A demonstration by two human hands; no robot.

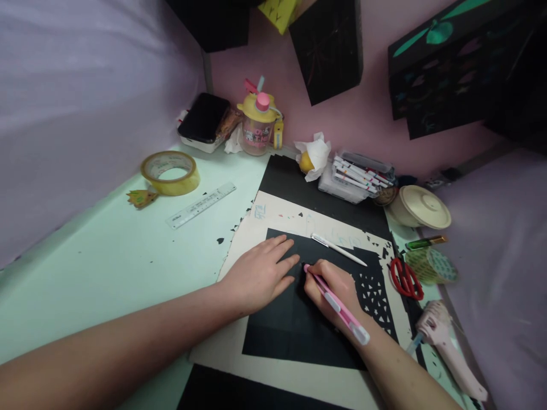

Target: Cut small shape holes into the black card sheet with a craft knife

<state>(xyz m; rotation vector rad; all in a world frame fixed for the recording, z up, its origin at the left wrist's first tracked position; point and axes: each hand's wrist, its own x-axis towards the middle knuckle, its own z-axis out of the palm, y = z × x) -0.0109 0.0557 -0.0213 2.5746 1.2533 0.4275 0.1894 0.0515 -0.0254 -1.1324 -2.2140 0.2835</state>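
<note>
Forearms (106, 341) nearest; right hand (335, 287) grips pink cutter (337, 305) on black paper (286, 336); left hand (260, 273) rests there, loosely spread; cup's (256, 135) pink lettering (261, 136), board's (239, 245) blue handwriting (260, 211) unclear; white pen (339, 250) beyond.

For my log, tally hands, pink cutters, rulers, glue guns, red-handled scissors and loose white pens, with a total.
Hands: 2 (left hand, right hand)
Pink cutter: 1
Ruler: 1
Glue gun: 1
Red-handled scissors: 1
Loose white pen: 1
Total: 7
</note>
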